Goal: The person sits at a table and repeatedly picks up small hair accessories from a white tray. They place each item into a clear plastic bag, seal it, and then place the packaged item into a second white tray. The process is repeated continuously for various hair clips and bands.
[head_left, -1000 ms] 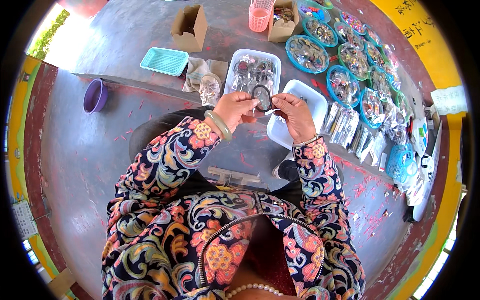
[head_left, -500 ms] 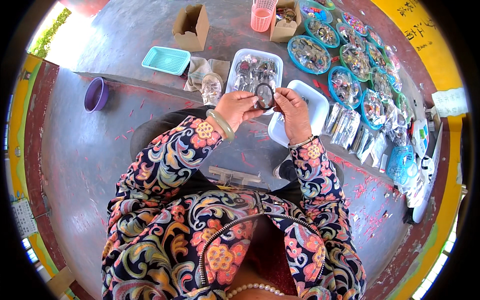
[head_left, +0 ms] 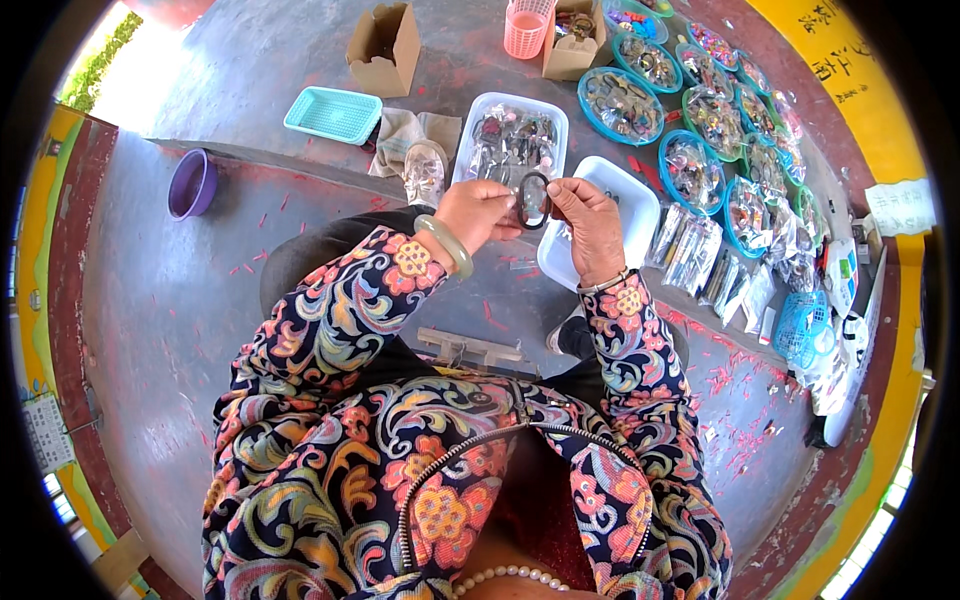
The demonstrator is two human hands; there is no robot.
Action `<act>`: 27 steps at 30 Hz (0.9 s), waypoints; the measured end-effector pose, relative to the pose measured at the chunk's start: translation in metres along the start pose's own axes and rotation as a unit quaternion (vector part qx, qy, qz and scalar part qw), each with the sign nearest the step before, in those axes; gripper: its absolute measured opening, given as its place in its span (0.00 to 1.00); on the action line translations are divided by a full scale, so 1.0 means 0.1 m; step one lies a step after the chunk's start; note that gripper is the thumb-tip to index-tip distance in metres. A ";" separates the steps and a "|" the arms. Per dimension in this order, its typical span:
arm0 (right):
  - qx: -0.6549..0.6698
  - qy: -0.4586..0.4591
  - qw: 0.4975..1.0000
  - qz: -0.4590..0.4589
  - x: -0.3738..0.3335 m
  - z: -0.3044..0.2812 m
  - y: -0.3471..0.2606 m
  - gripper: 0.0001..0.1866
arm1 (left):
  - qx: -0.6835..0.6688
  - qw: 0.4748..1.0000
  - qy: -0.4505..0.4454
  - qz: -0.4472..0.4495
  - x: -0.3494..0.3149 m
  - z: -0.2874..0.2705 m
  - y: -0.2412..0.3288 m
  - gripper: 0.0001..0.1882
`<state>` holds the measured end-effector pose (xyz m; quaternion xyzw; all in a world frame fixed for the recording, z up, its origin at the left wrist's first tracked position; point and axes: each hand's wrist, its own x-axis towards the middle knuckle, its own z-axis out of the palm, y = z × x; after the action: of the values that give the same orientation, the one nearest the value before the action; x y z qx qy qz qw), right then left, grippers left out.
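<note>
A thin black ring-shaped band [head_left: 521, 200] is held upright between my two hands, above the gap between two white trays. My left hand [head_left: 472, 217] is closed in a pinch at the band's left edge. On its opposite side, my right hand [head_left: 588, 225] grips the band between thumb and forefinger. Beyond the hands stands a white tray [head_left: 463, 165] full of small dark items in clear wrapping. Partly behind my right hand is a second white tray [head_left: 640, 230] with a few small dark pieces; its left part is hidden by the hand.
Several round baskets [head_left: 640, 135] of wrapped goods fill the right side, with clear packets [head_left: 690, 250] before them. Cardboard boxes [head_left: 395, 60], a pink basket [head_left: 524, 35] and a turquoise basket [head_left: 333, 115] stand farther back. A purple basin [head_left: 192, 188] sits left; a wooden stool [head_left: 470, 347] is below.
The black band has turned and looks narrower, a tall oval instead of a rounder loop. Both hands stay in nearly the same place.
</note>
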<state>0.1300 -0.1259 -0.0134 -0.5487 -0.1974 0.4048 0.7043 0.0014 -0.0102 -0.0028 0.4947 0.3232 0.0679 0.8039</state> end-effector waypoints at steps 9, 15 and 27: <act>-0.055 -0.010 0.998 -0.032 -0.01 -0.02 0.02 0.07 | 0.031 0.999 -0.028 -0.019 -0.07 0.06 0.04 0.09; -0.063 -0.014 0.998 -0.016 -0.02 0.06 -0.01 0.07 | 0.049 0.998 -0.007 -0.025 -0.04 0.01 0.02 0.09; -0.101 -0.024 0.994 0.027 0.15 -0.19 0.09 0.05 | -0.017 0.996 0.080 0.046 -0.06 -0.05 0.13 0.15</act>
<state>0.1491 -0.1246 -0.0307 -0.6125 -0.2393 0.4148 0.6289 -0.0034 -0.0025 0.0090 0.4879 0.3621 0.1493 0.7801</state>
